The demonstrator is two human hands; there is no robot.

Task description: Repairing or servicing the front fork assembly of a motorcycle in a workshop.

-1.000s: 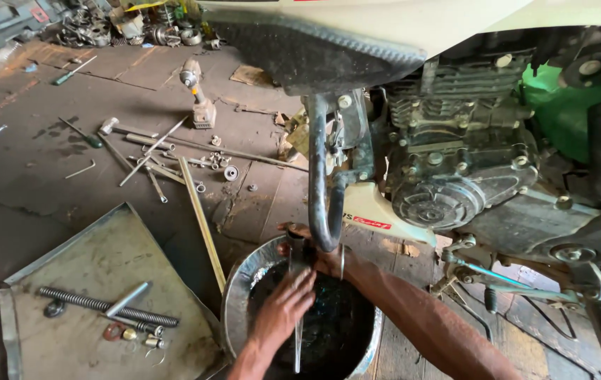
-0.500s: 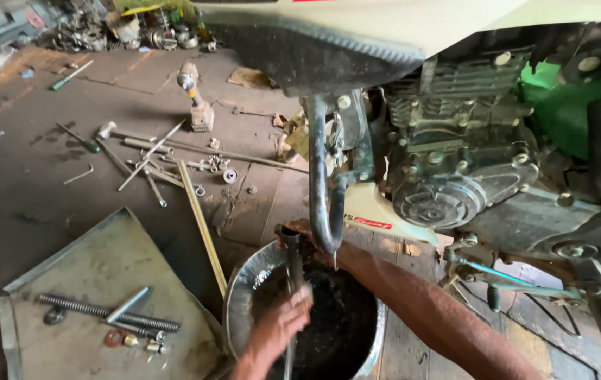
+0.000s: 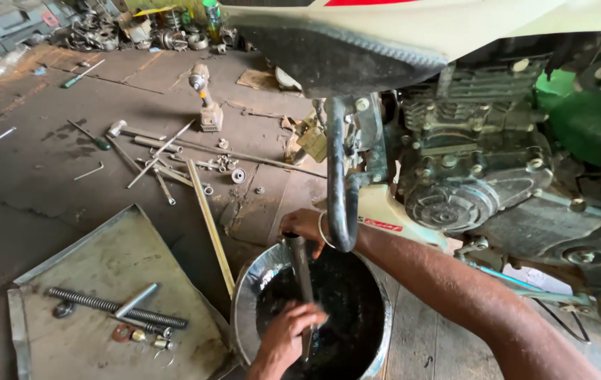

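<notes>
The person crouches over a round metal basin (image 3: 243,309) half full of black oily liquid, with both arms reaching into it from the near side. The left hand (image 3: 288,332) comes up from the bottom edge of the view, palm turned down, its fingers wrapped firmly round the lower part of a dark metal tube (image 3: 302,281), low over the dark liquid. The right hand (image 3: 303,225) comes in on a long forearm stretched from the lower right, a thin bangle at the wrist; it is curled over the tube's upper end at the far rim of the basin, though how tightly it grips there I cannot tell. So the tube stands nearly upright, tilted a little, held between the two hands with its foot down in the basin, its lowest stretch hidden by the left hand. Just behind the right hand hangs the curved black exhaust pipe (image 3: 339,183) of a motorcycle, whose engine (image 3: 469,162) fills the upper right. To the left of the basin a flat metal sheet (image 3: 103,274) lies on the floor bearing a long coil spring (image 3: 114,307) and a few small washers. Farther off, rods and tools lie scattered on the stained concrete.
</notes>
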